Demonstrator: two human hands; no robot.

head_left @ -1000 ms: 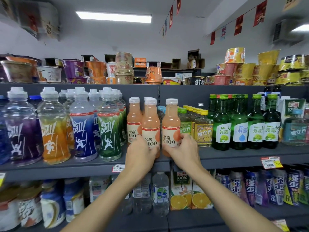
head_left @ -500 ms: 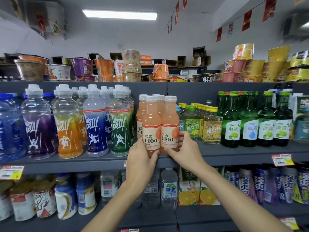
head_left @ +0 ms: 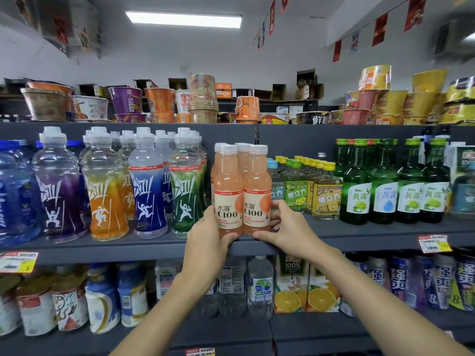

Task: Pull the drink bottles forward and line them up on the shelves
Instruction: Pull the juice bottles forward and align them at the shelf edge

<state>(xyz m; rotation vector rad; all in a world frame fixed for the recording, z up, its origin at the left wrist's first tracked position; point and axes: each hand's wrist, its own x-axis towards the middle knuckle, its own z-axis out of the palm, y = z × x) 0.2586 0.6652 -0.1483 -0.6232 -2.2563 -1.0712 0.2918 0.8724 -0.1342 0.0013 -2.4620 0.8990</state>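
Left hand (head_left: 208, 242) curls round one peach bottle (head_left: 228, 201), right hand (head_left: 285, 229) round the second bottle (head_left: 257, 199), both at the shelf (head_left: 128, 249) lip; best to keep bases flat, labels out, flush with the edge

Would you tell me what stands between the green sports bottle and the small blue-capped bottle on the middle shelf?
The head view shows two pink C100 bottles there, side by side, the left hand gripping one and the right hand the other.
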